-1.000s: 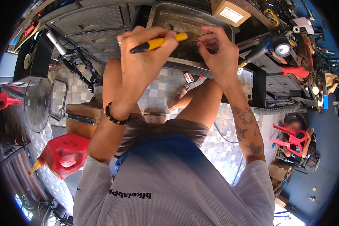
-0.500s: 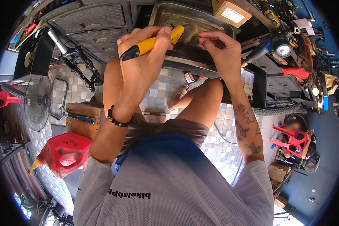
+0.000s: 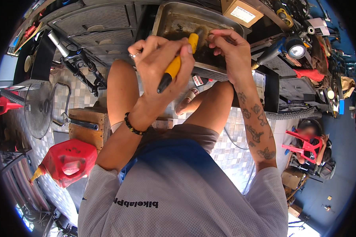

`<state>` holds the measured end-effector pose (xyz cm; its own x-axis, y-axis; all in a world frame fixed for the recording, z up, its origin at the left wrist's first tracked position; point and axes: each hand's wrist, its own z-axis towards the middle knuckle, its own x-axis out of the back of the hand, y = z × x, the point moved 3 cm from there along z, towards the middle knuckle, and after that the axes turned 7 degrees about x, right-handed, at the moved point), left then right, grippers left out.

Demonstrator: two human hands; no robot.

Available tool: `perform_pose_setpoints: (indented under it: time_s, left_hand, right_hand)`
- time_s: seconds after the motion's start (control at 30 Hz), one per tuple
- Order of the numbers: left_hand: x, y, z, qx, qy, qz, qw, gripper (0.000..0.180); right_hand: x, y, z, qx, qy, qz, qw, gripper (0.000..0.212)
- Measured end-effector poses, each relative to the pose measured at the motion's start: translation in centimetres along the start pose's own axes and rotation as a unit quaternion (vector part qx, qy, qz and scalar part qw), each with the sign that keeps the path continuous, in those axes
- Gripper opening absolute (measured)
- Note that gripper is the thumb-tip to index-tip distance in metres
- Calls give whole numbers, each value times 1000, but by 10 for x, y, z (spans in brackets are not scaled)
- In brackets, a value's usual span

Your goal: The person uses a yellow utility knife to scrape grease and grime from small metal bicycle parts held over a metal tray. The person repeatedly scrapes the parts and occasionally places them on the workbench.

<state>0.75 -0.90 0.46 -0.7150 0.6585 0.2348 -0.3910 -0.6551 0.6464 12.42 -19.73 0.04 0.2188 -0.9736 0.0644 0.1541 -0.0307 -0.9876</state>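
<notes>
My left hand (image 3: 156, 65) is closed around the handle of a yellow-and-black brush (image 3: 173, 68). The brush slants away from me over a shallow metal tray (image 3: 160, 21), its greyish tip beside my right fingertips. Over the tray's right part, my right hand (image 3: 232, 49) pinches thumb and fingers together. What they hold, if anything, is too small and hidden to name. Dark, wet-looking grime covers the tray's bottom, where a small dark part (image 3: 179, 28) lies toward the far left.
A cardboard box (image 3: 241, 14) stands behind the tray on the right. A work light (image 3: 296, 50) and crowded tools lie further right. At left are a suspension fork (image 3: 77, 59), a wooden box (image 3: 101, 124), a fan (image 3: 38, 106) and a red jug (image 3: 69, 162). Another person (image 3: 324, 148) sits at far right.
My left hand has moved right and nearer to me, and the brush now points more directly away, its tip nearer my right fingers. The small dark part in the tray has come into sight.
</notes>
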Motion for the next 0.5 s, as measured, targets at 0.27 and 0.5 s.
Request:
perform_pose_setpoints:
  time_s: [0.27,0.5]
  left_hand:
    - [3,1,3,-33,5,-3,999,15]
    - [9,-5,2,-28,-49,-14,998,20]
  right_hand:
    - [2,-1,2,-35,-5,-4,999,15]
    - [4,-3,2,-40,-33,15,999,17]
